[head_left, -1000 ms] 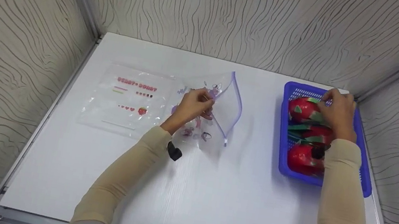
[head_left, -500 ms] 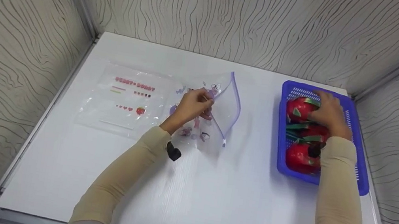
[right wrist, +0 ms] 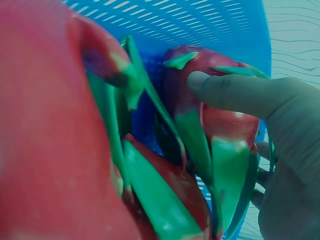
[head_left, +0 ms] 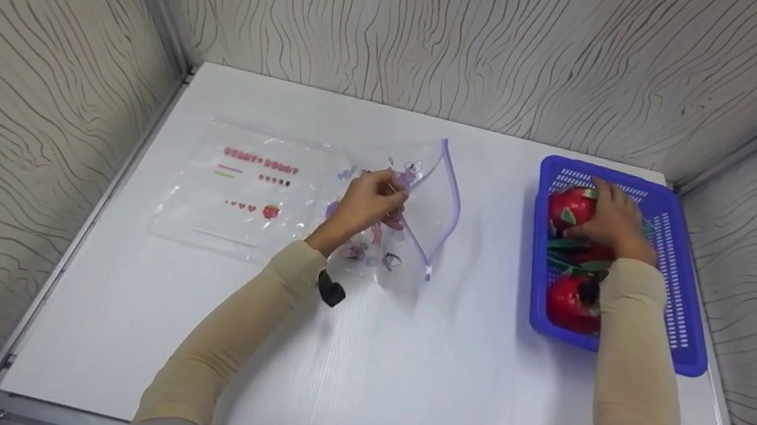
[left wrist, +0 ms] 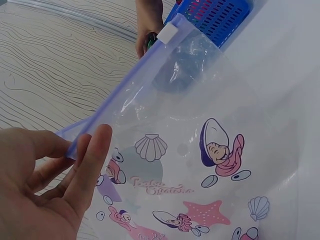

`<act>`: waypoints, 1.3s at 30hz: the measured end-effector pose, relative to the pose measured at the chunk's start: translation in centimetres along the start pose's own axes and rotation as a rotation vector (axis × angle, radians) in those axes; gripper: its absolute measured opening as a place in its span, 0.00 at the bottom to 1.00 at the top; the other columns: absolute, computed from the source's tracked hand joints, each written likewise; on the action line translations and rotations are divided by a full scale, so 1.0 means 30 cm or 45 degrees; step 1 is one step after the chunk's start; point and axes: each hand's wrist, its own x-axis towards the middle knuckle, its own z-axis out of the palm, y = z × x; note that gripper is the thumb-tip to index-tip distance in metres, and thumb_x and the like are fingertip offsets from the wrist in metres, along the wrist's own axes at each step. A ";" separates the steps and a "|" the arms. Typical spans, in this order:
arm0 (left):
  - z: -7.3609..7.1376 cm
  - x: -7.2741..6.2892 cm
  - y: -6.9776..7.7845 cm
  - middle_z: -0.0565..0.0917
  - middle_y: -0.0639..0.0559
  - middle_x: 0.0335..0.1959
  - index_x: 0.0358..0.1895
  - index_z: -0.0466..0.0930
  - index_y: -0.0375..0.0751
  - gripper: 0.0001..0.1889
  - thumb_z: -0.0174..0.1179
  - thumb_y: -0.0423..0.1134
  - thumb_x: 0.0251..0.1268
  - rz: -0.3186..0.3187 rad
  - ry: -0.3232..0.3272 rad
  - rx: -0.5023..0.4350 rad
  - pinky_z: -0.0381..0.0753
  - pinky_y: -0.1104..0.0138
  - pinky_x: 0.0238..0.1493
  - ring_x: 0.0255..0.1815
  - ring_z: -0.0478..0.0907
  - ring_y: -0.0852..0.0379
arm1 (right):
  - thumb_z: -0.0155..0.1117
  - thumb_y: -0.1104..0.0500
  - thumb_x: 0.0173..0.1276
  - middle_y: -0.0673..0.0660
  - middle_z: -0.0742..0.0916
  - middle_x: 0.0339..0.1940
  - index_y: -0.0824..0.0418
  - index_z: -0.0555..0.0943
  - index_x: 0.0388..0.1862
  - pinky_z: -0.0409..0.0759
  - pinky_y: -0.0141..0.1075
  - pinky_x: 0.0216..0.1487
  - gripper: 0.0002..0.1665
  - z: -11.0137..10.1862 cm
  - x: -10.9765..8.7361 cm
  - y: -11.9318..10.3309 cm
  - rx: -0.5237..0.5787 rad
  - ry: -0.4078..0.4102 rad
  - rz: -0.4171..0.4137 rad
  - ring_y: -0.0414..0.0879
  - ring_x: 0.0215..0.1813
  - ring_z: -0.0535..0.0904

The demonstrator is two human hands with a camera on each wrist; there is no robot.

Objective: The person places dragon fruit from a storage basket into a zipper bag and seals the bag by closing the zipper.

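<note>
My left hand [head_left: 368, 203] pinches the purple zip edge of a clear slider bag [head_left: 455, 198] printed with shells and cartoon figures. The bag's mouth gapes to the right; a white slider [left wrist: 167, 33] sits near one end of the zip in the left wrist view. Over in the blue basket [head_left: 699, 324], my right hand [head_left: 617, 216] grips the far dragon fruit [head_left: 571, 209], red with green leaf tips. The thumb lies across this dragon fruit [right wrist: 227, 125] in the right wrist view, with the other fingers partly hidden behind it.
Two more dragon fruits lie in the basket, one nearest the front [head_left: 573, 304] and one in the middle [right wrist: 187, 192]. Left of the slider bag, another clear bag [head_left: 246, 184] with red and pink print lies flat on the white table [head_left: 397, 383]. Patterned walls stand around.
My right hand has moved left and down inside the basket, from above the far dragon fruit's leaves to around its side. The left hand and slider bag have stayed still.
</note>
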 end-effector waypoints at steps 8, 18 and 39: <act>-0.001 0.006 -0.007 0.85 0.43 0.33 0.46 0.82 0.32 0.04 0.61 0.31 0.78 0.025 -0.014 -0.001 0.93 0.61 0.36 0.28 0.86 0.57 | 0.81 0.54 0.59 0.79 0.52 0.83 0.62 0.43 0.89 0.41 0.76 0.81 0.71 0.016 0.013 0.017 -0.076 0.031 0.023 0.82 0.82 0.44; -0.001 0.005 -0.007 0.83 0.47 0.31 0.45 0.82 0.33 0.04 0.61 0.31 0.77 0.020 0.003 0.000 0.93 0.61 0.35 0.29 0.86 0.55 | 0.81 0.56 0.60 0.80 0.59 0.81 0.63 0.48 0.88 0.42 0.76 0.81 0.67 0.022 0.024 0.030 -0.127 0.064 0.009 0.81 0.81 0.47; -0.016 0.003 -0.018 0.84 0.46 0.31 0.46 0.81 0.33 0.05 0.60 0.31 0.77 0.052 0.009 -0.006 0.93 0.61 0.36 0.29 0.87 0.56 | 0.79 0.53 0.61 0.84 0.63 0.73 0.74 0.52 0.81 0.56 0.80 0.75 0.62 0.010 0.027 0.006 -0.146 0.048 0.022 0.85 0.75 0.54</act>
